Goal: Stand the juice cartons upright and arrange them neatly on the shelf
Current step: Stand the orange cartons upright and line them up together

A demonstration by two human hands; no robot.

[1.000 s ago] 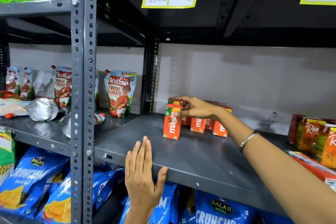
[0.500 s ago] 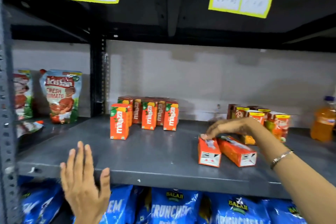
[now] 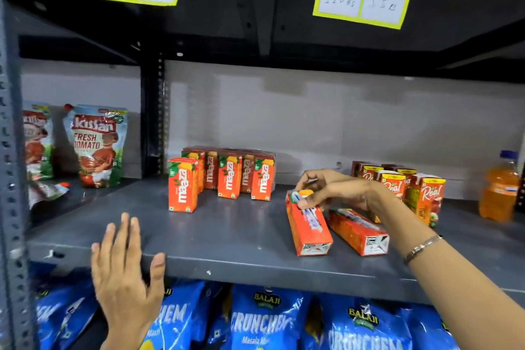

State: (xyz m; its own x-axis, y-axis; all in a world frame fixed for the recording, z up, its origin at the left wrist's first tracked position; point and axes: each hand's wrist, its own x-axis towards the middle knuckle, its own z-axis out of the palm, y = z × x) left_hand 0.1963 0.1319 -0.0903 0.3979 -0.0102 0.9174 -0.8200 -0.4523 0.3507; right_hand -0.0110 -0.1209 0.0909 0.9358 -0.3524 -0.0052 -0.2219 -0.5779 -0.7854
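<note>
Orange carton (image 3: 308,224) tilted up by right hand (image 3: 338,189).

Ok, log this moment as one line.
right hand: gripping top of fallen orange juice carton | second fallen carton: untouched | left hand: on grey metal shelf edge

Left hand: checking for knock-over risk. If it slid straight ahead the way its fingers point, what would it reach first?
Likely only bare shelf at first; the left hand points back, left of the front Maaza carton. Depth is unclear.
</note>
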